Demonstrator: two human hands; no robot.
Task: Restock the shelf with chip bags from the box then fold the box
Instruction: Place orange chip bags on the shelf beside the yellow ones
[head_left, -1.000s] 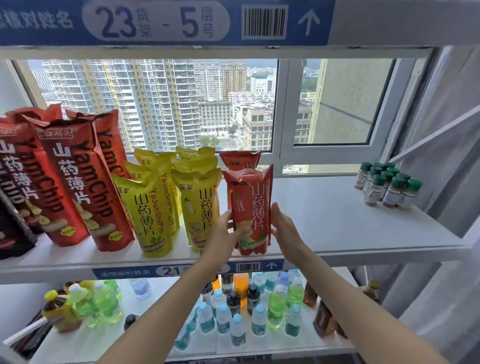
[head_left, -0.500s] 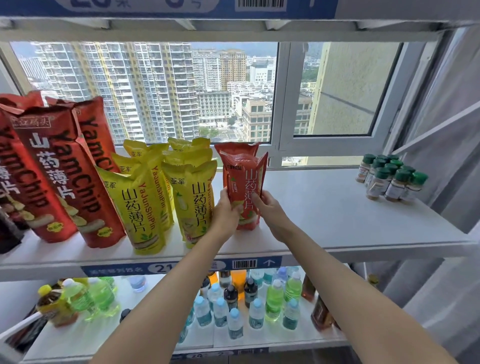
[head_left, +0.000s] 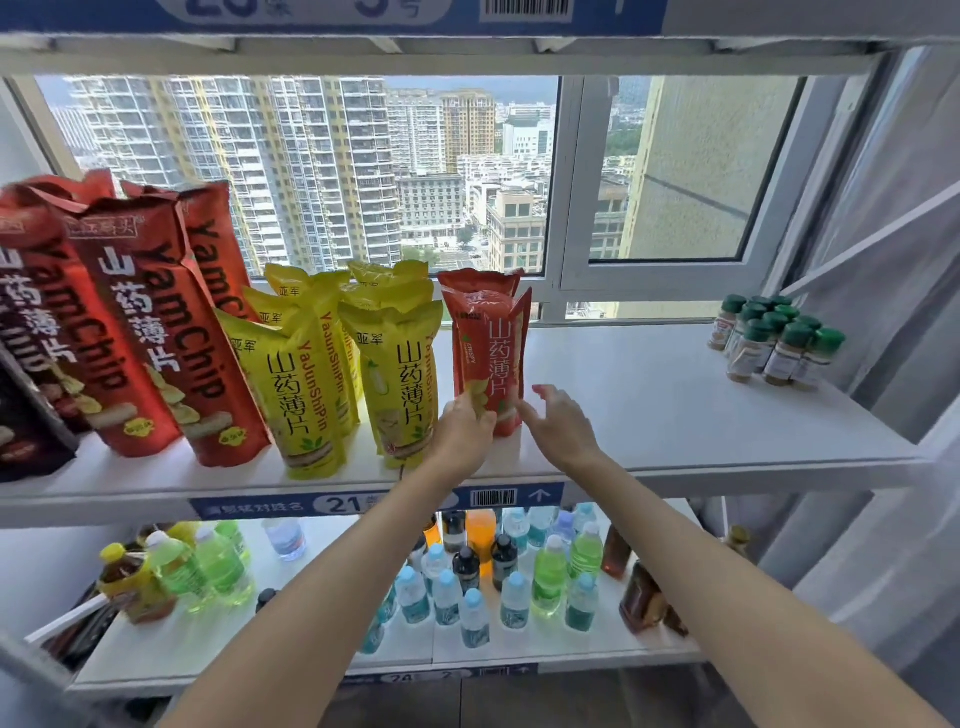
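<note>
White window-side shelf (head_left: 649, 395); both hands (head_left: 511, 426) loosely open beside upright red chip bag (head_left: 488, 343)

A small red chip bag (head_left: 488, 358) is standing upright on the white shelf (head_left: 675, 415), just in front of a second red bag (head_left: 478, 281) and beside the yellow chip bags (head_left: 400, 364). The left hand (head_left: 462, 434) is touching the lower left edge of the front red bag, fingers blurred. The right hand (head_left: 558, 421) is hovering just to its lower right with fingers spread. Tall red YamChip bags (head_left: 150, 322) are leaning at the far left. Green-capped spice jars (head_left: 774, 343) are clustering at the right end. Drink bottles (head_left: 519, 582) are crowding the lower shelf (head_left: 311, 639).
</note>
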